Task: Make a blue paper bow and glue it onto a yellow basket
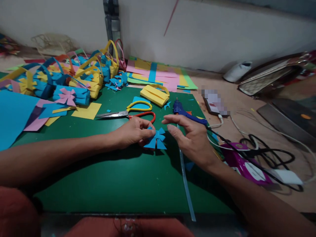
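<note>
Forearms, glue gun behind spread, empty right hand, scissors beyond left hand pinched on blue bow.

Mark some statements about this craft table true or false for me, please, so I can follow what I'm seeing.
1. The left hand holds a blue paper cutout. True.
2. The other hand is clenched in a fist. False: the right hand is open, thumb and fingers apart.
3. Both scissor handles are green. False: the scissors have one yellow handle and one red.
4. A yellow paper bag sits beyond the scissors. True.
5. The glue gun is white. False: the glue gun is blue.
</note>
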### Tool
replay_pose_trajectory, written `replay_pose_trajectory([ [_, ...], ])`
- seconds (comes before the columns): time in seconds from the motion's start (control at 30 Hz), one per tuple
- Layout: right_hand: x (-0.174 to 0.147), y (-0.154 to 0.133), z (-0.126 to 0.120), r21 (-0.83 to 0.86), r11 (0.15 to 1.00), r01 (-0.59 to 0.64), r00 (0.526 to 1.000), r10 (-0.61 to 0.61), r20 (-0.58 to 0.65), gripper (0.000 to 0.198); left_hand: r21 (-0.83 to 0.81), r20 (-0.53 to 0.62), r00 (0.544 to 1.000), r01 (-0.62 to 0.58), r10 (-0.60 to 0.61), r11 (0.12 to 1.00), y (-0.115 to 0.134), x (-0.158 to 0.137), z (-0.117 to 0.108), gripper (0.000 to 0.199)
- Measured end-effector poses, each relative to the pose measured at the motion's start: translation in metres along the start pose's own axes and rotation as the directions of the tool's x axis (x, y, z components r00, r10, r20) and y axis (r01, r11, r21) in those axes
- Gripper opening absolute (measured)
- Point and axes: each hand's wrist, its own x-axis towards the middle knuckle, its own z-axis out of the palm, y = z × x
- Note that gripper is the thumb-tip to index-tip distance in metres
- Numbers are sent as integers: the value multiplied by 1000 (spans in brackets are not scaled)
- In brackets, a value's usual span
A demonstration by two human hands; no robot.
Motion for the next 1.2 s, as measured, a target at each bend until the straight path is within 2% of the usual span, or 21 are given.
replay_pose_trajectory([
  [0.1, -1, -2, 2, 95, 991, -98, 995, 96, 28, 17, 39, -5, 1000, -18, 18, 999, -1, -1, 2, 15],
  [0.2, -2, -5, 3, 44, 996, -76, 996, 77, -35, 3, 37, -36, 999, -26, 27, 999, 0, -2, 5, 16],
  [0.3, -3, -7, 3, 4, 996, -85, 996, 85, -24, 12, 17, -56, 998, -26, 27, 1000, 0, -4, 7, 17],
  [0.57, -4, -10, 7, 13, 982, -190, 978, 188, 93, 16, -17, -87, 995, -56, 54, 998, -1, -6, 12, 16],
  [0.77, -4, -11, 10, 41, 981, -187, 978, 182, 104, 18, -38, -85, 995, -46, 42, 998, -1, -6, 12, 17],
  [1.2, -5, -11, 10, 59, 980, -189, 977, 181, 114, 17, 24, -72, 996, -42, 44, 999, -1, -6, 11, 16],
])
